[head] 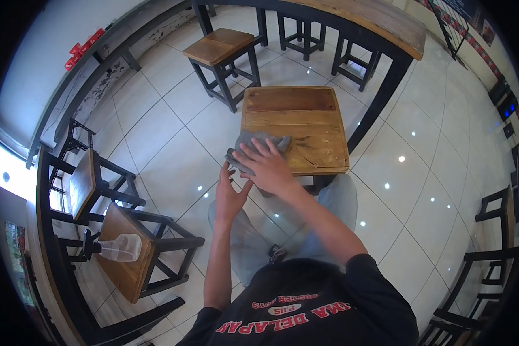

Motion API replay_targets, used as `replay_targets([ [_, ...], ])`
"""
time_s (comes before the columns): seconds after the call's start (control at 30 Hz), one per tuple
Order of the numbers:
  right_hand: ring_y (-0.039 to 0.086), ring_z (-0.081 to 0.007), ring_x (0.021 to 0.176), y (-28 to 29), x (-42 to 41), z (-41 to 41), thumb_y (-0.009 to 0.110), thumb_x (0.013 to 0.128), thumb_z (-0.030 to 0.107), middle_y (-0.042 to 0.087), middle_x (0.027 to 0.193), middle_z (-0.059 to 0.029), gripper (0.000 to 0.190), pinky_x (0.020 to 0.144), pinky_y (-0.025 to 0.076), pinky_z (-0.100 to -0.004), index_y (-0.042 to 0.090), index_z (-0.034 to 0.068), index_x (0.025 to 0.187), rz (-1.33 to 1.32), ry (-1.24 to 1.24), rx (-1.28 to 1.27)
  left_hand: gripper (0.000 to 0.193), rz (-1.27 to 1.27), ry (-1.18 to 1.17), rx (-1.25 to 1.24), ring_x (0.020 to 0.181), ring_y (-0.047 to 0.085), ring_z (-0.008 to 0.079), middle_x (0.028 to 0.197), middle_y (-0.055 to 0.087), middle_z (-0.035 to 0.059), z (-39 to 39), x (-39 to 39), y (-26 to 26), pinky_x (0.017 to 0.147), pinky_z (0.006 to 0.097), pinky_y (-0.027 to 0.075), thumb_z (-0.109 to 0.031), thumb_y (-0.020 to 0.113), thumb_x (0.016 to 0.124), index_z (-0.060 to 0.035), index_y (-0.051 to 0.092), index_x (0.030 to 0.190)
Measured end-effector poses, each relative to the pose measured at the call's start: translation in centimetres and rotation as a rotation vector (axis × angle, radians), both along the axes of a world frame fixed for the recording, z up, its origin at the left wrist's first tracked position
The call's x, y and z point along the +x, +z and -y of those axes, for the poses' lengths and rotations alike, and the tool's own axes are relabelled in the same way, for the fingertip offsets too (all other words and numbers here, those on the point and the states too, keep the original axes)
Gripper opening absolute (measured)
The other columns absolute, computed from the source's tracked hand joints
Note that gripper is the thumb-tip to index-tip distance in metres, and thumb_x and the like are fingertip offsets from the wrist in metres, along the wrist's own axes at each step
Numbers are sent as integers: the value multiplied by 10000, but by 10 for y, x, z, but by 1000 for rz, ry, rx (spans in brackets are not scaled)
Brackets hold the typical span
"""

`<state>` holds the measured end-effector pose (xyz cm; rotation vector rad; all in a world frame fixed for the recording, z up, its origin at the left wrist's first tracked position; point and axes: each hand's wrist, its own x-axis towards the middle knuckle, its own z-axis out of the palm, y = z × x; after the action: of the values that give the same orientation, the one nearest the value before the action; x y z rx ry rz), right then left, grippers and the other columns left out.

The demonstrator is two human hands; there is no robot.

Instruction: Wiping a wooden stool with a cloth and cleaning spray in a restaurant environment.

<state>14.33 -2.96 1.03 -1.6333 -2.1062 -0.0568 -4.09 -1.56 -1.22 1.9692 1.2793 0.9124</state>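
A grey cloth [246, 140] lies bunched over the near left corner of a square wooden stool top [294, 116]. My right hand [266, 166] rests flat on the cloth with its fingers spread, pressing it against the wood. Just below that corner, my left hand [232, 194] is raised with thumb and fingers apart. Its fingertips come close to the cloth's hanging edge; whether they touch it I cannot tell. The stool top shows cracks and dark marks on its near right part.
Another wooden stool [218, 47] stands beyond, beside a long dark-legged table [398, 26]. At left, a clear spray bottle [121, 248] with a black head is on a stool [127, 272]. Red items [83, 48] sit on a wall ledge. White floor tiles [164, 125] surround me.
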Motion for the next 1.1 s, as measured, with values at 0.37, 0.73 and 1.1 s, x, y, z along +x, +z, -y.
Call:
replay_targets([
  [0.37,510,-217,1551,13,104,108,680,934,71,619,1620,36,605,1270,366,-485,683,265,1507,105,95,-10,974,-241,-300,271,1596,366,473,1781,314,223,-5,21,11,1268,548,377,-217,883,890,-71,372,1706],
  [0.73,737,-372,1131,59,185,135,672,1043,131,786,1189,-184,353,973,562,-473,732,101,1389,-477,-665,-231,770,-312,-135,387,1563,387,491,1733,403,213,-3,40,21,1276,571,331,-406,819,966,-28,544,1578],
  [1.1,380,-362,1625,10,154,47,637,1062,371,505,1686,-191,575,1277,246,-730,597,95,1564,56,-551,12,829,-349,-111,358,1633,308,466,1722,417,243,-42,73,23,1300,583,280,-580,732,979,-32,557,1575],
])
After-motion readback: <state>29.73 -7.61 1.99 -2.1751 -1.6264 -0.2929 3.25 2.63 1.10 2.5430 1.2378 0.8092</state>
